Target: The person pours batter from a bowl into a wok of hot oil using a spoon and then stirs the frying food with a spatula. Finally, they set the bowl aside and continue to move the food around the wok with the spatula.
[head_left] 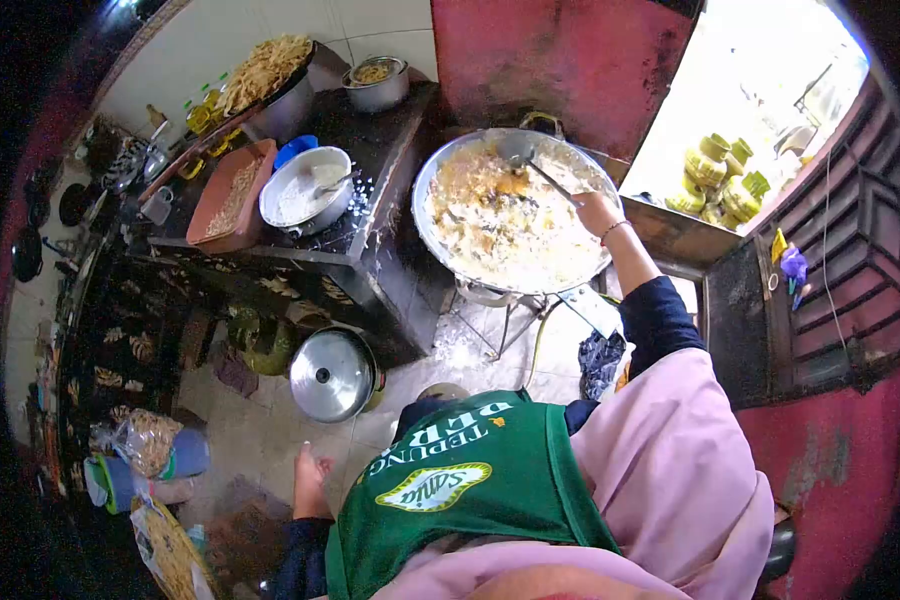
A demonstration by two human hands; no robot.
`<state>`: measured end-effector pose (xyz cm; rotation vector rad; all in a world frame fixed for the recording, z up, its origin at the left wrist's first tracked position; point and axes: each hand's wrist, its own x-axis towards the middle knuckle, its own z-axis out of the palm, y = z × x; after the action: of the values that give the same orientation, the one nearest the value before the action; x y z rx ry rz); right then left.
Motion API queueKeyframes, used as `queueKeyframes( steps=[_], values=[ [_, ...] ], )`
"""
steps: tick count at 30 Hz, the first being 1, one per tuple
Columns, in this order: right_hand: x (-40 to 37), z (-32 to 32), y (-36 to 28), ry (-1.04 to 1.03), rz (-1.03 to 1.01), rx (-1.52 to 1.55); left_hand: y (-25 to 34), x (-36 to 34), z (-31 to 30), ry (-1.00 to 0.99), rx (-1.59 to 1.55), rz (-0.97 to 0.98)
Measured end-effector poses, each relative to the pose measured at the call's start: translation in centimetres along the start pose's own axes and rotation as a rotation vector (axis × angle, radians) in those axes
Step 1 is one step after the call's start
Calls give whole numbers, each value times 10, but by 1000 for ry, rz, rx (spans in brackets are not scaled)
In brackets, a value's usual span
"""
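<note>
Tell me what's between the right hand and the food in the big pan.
A utensil's dark handle: in the head view it runs from the right hand to the food in the big pan.

Lettering on the green apron (520, 480)
The yellow-edged white logo (433, 488) on it reads "Sania"; nearby white lettering (445, 436) includes "TEPUNG", while the larger letters beside that word are too distorted to read surely.
</note>
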<state>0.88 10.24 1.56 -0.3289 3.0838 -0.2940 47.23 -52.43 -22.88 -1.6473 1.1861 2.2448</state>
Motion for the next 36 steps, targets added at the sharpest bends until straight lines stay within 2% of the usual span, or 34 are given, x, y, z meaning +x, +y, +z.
queueKeyframes(
  steps=[1, 2, 5, 6, 7, 8, 10, 11, 13, 15, 17, 19, 20, 23, 24, 25, 26, 28, 29, 30, 32, 35, 36],
  values=[
    [-9, -12, -12, -55, 114, 102, -28, -11, -17, 12, 142, 85],
    [-2, 0, -3, -54, 23, -34, -50, -25, -26, 26, 286, 169],
    [-12, 3, 15, 41, -1, 37, -93, -79, -39, 155, 402, 156],
    [-30, -14, 5, 51, 65, 85, -105, -94, -44, 193, 445, 149],
    [-27, -3, 26, 207, -109, -41, -115, -113, -46, 229, 490, 140],
    [-32, -8, 39, 194, -106, -77, -128, -124, -51, 265, 538, 125],
    [-63, -31, 44, 224, -16, 108, -154, -125, -71, 288, 555, 108],
    [-64, -23, 65, 206, -31, 90, -170, -115, -83, 294, 558, 99],
    [-80, -30, 75, 129, 28, 102, -208, -102, -94, 332, 511, 2],
    [-96, -32, 74, 101, -33, 98, -246, -93, -95, 331, 457, -55],
    [-88, -9, 92, 134, -119, 66, -286, -94, -92, 322, 410, -105],
    [-82, 3, 99, 157, -99, 76, -329, -107, -91, 323, 349, -152],
    [-85, -5, 94, 83, -72, 65, -348, -116, -93, 329, 320, -175],
    [-129, -55, 72, 138, -130, -178, -392, -148, -100, 366, 215, -219],
    [-106, -29, 114, 193, -124, -78, -404, -156, -103, 387, 178, -232],
    [-124, -50, 103, 103, 11, -15, -415, -165, -106, 409, 143, -243],
    [-106, -33, 135, 99, -102, -102, -425, -172, -109, 435, 100, -253],
    [-83, -12, 186, 63, -155, -173, -442, -182, -112, 468, 41, -232],
    [-110, -42, 157, 32, -93, -156, -450, -183, -112, 449, 30, -182],
    [-129, -60, 137, 3, -31, -140, -464, -184, -110, 362, 44, -25],
    [-118, -55, 157, 64, -121, -91, -483, -193, -95, 183, 55, 290],
    [-84, -45, 216, 184, -341, -5, -472, -167, -30, 346, 102, -4],
    [-76, -45, 232, 156, -314, 69, -465, -160, -5, 372, 134, -55]
  ],
)
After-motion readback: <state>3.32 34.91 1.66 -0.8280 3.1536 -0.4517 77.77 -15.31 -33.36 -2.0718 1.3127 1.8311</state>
